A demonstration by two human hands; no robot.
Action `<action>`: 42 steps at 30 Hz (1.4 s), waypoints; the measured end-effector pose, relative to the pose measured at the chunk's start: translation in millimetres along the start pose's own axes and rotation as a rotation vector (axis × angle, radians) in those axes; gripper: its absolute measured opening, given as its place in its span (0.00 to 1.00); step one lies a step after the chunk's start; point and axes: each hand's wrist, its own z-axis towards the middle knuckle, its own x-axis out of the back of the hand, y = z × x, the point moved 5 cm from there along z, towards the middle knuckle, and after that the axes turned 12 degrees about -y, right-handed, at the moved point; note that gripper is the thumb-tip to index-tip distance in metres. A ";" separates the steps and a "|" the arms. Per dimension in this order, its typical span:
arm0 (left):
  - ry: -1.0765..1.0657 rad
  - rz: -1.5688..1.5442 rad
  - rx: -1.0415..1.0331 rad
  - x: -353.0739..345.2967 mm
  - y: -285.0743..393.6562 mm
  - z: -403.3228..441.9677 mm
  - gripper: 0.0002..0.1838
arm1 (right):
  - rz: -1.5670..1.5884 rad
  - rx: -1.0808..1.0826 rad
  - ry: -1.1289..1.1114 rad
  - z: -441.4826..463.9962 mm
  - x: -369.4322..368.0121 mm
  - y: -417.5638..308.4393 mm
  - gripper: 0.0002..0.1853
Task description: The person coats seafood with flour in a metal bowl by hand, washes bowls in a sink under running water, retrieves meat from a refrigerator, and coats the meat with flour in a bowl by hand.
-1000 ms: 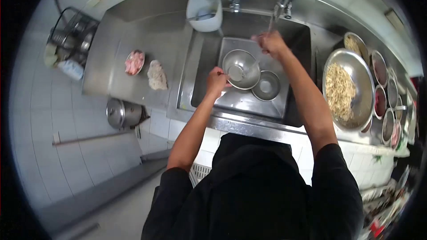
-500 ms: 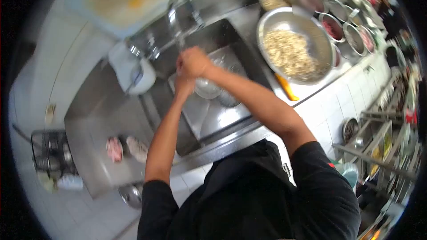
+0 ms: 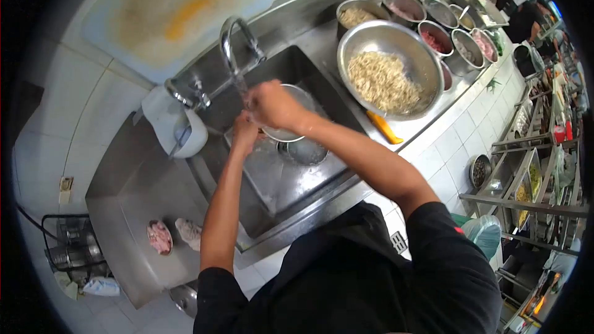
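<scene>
My right hand (image 3: 273, 106) is closed, its knuckles up, in the stream of water under the curved faucet (image 3: 227, 46). Just below and to its left, my left hand (image 3: 245, 132) is closed too, the two nearly touching. Whatever lies inside the fingers is hidden. Beneath them, in the sink (image 3: 272, 173), stands a round metal bowl (image 3: 298, 96), partly covered by my right hand and forearm. A second round container (image 3: 307, 153) sits beside it in shallow water.
Right of the sink are a large steel bowl (image 3: 427, 68) of pale shredded food, a yellow-handled tool (image 3: 385, 127) and several metal pots. A white jug-like container (image 3: 192, 133) stands at left. A small dish of pink meat (image 3: 159, 238) lies on the left counter.
My hands were pressed together under the faucet; now they have come slightly apart, the left one lower. The whole view has shifted a little.
</scene>
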 end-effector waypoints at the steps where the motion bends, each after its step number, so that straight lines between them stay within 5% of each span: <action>1: -0.166 -0.564 0.305 -13.7 -15.7 -19.3 0.16 | 0.039 -0.036 0.041 1.9 1.7 4.4 0.08; 2: -0.296 -1.140 0.613 -33.6 -21.5 -47.0 0.15 | 0.080 -0.068 0.070 8.4 2.3 10.1 0.09; 4: -0.345 -0.840 0.468 -45.4 -15.0 -28.7 0.15 | 0.002 -0.012 -0.037 22.4 -2.8 -2.9 0.08; 6: 0.047 0.124 -0.268 -32.2 39.2 6.1 0.20 | -0.338 -0.113 -0.225 32.1 -16.5 -25.6 0.10; 10: 0.028 0.161 -0.038 3.7 64.3 -0.5 0.22 | -0.566 0.076 -0.364 38.2 -30.1 -22.4 0.11; 12: 0.015 0.179 0.054 15.2 51.0 0.8 0.21 | -0.493 0.180 -0.134 31.8 -12.8 -16.8 0.08; 14: -0.252 0.328 0.132 3.7 18.3 5.7 0.18 | -0.465 0.105 -0.201 22.6 -2.4 -24.1 0.07; 16: -0.310 0.294 0.091 17.5 52.0 0.4 0.14 | -0.436 0.022 -0.263 17.7 -5.5 -20.3 0.07; 18: -0.323 -0.477 0.419 11.9 53.6 -6.1 0.11 | -0.299 0.113 -0.272 20.8 -16.0 -5.4 0.08; 22: -0.303 -0.792 0.481 -21.8 23.0 -4.5 0.09 | -0.385 0.052 -0.283 53.0 -13.3 35.1 0.13; 24: -0.290 -0.530 0.463 -9.7 35.0 -13.3 0.09 | -0.559 -0.256 -0.309 74.2 -9.9 60.6 0.17; 26: -0.264 0.166 0.277 6.7 59.9 -7.7 0.10 | -0.615 -0.282 0.008 77.8 2.0 55.9 0.15; 30: -0.176 0.320 0.050 16.6 87.1 -30.2 0.12 | -0.758 -0.277 0.061 94.5 -22.1 86.3 0.11; 32: -0.261 0.352 0.132 23.6 98.2 -48.2 0.13 | -0.981 -0.067 0.121 96.8 -40.8 99.2 0.11; 34: -0.276 0.410 0.138 12.5 88.2 -63.6 0.15 | -0.944 -0.034 0.126 98.5 -37.8 108.2 0.10; 35: -0.314 0.479 0.116 1.4 83.9 -69.7 0.16 | -0.563 -0.212 0.107 97.4 -24.2 109.7 0.10; 36: -0.358 0.548 0.102 -7.9 81.6 -78.7 0.17 | -0.568 -0.213 0.131 98.0 -12.4 100.6 0.10; 38: -0.493 0.622 0.088 -21.2 99.8 -99.4 0.17 | -0.072 -0.520 0.099 93.3 9.8 114.4 0.13; 42: -0.745 0.594 -0.027 -77.5 93.3 -149.4 0.11 | -0.132 -0.513 -0.118 101.4 48.9 125.1 0.16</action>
